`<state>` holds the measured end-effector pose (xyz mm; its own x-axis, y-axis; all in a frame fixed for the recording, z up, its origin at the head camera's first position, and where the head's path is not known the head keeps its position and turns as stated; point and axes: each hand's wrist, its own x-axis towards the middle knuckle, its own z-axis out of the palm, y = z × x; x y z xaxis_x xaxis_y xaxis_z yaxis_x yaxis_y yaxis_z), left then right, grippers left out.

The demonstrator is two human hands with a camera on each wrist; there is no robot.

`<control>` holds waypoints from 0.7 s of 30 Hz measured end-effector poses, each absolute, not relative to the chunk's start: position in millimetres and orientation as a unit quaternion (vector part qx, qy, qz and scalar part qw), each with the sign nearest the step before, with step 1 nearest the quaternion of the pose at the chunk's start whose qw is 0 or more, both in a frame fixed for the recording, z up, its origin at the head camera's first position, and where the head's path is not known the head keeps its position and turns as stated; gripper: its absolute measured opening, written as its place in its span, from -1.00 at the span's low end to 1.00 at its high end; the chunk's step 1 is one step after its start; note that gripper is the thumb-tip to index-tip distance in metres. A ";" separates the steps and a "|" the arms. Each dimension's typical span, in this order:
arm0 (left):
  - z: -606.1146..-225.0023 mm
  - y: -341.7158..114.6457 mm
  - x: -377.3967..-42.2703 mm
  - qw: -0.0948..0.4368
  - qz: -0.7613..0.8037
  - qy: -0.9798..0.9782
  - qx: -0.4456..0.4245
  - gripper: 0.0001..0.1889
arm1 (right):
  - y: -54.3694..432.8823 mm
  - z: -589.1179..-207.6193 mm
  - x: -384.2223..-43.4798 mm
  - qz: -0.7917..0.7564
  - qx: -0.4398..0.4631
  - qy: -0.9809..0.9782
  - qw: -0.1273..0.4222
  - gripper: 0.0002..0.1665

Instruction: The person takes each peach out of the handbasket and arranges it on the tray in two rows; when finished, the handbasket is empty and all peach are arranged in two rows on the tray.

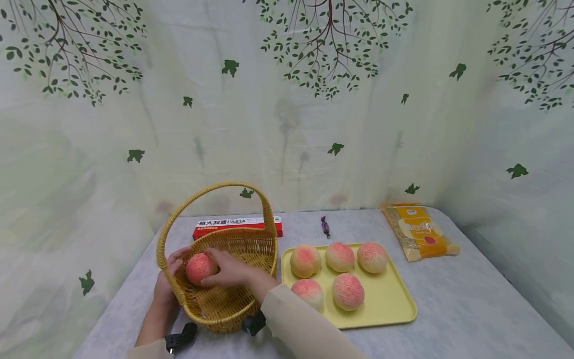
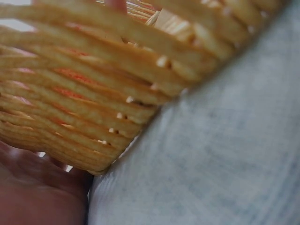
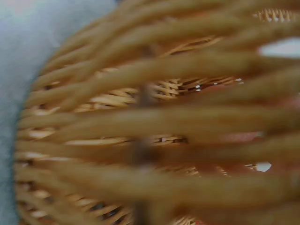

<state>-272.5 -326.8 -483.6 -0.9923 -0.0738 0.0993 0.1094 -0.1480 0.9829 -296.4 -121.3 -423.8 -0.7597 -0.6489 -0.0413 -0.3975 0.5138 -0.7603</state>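
Note:
A woven wicker basket (image 1: 226, 304) with a tall arched handle stands on the left part of the table. My right hand (image 1: 233, 269) reaches inside it and grips a pink-red peach (image 1: 200, 269), thumb on the near side and fingers on the far side. At the basket's left side, my left hand (image 1: 167, 286) holds the wicker wall, its fingertips over the rim beside the peach. In the left wrist view, the left palm (image 2: 42, 192) lies against the outside of the weave. Basket strips (image 3: 154, 124) fill the right wrist view and hide most of the right hand there.
Right of the basket, a yellow tray (image 1: 390, 309) carries several peaches (image 1: 349, 291). Behind the basket lies a red and white pasta box (image 1: 207, 228). A small purple-wrapped item (image 1: 325, 227) lies behind the tray, and an orange grain bag (image 1: 420, 233) at the back right.

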 end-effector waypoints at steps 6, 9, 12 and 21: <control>-478.4 -321.8 -271.1 0.048 -0.746 -0.664 0.007 -0.53 | -124.0 -422.6 -301.8 -0.384 -0.340 0.846 0.148 -0.13; -475.4 -321.3 -271.3 0.048 -0.746 -0.664 0.005 -0.53 | -127.8 -424.3 -305.3 -0.372 -0.362 0.845 0.132 -0.15; -473.6 -321.2 -271.1 0.049 -0.748 -0.662 -0.005 -0.53 | -129.9 -426.2 -306.8 -0.369 -0.370 0.845 0.117 -0.19; -475.6 -323.0 -269.0 0.054 -0.742 -0.668 0.004 -0.54 | -130.2 -429.4 -301.5 -0.414 -0.325 0.841 0.123 -0.32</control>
